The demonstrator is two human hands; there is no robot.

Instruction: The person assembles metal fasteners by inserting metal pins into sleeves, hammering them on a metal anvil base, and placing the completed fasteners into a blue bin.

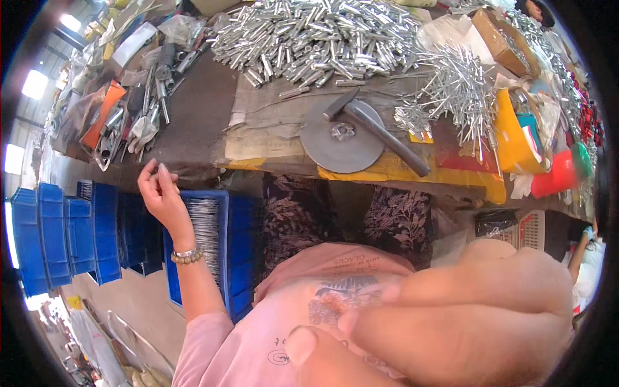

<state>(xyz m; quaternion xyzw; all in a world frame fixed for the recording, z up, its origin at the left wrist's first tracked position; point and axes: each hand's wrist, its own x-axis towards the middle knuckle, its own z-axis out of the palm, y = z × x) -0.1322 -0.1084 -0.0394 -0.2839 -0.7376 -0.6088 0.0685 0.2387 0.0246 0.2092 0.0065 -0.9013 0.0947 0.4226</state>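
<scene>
My left hand (160, 190) hovers by the table's front edge at the left, above a blue bin (225, 213) filled with thin metal rods (205, 232). Its fingers are loosely bent and apart, with nothing in them. Very large and close at the lower right is my right hand (464, 309). Its fingers curl, the thumb stands apart from them, and I see nothing between. On the table a hammer (380, 132) lies across a round grey metal disc (329, 145), away from both hands.
Metal sleeves (322, 42) are heaped at the back of the table (193, 103). Thin metal pins (461, 93) pile up at the right, beside a yellow container (512, 138) and a red cup (554, 174). Hand tools (155, 90) lie at the left. Several blue bins (55, 232) stand at the far left.
</scene>
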